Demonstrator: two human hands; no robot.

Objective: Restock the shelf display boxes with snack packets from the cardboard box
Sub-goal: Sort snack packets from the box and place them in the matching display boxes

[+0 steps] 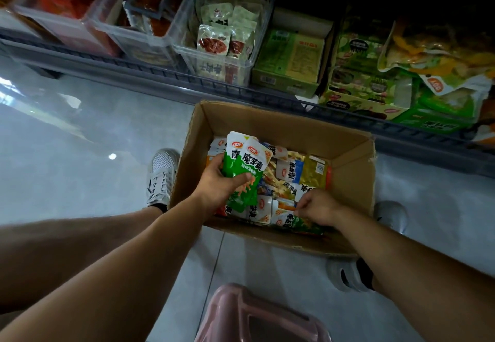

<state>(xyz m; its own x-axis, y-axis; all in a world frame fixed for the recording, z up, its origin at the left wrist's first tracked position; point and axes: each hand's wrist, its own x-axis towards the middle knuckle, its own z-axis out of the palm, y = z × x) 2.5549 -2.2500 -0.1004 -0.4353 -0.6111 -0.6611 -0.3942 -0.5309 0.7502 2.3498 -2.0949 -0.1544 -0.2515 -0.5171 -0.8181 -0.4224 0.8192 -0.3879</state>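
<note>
I'm on the gathering step: left hand clamped round green packets over the cardboard box, right hand curled among loose packets inside it, hold unclear; next, lift them to the display boxes beyond.

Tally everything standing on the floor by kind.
Open brown cardboard box: 1
Pink plastic stool: 1
Shoes: 3 (white laced sneaker, pale shoe toe right of the box, grey clog)
Total: 5
</note>
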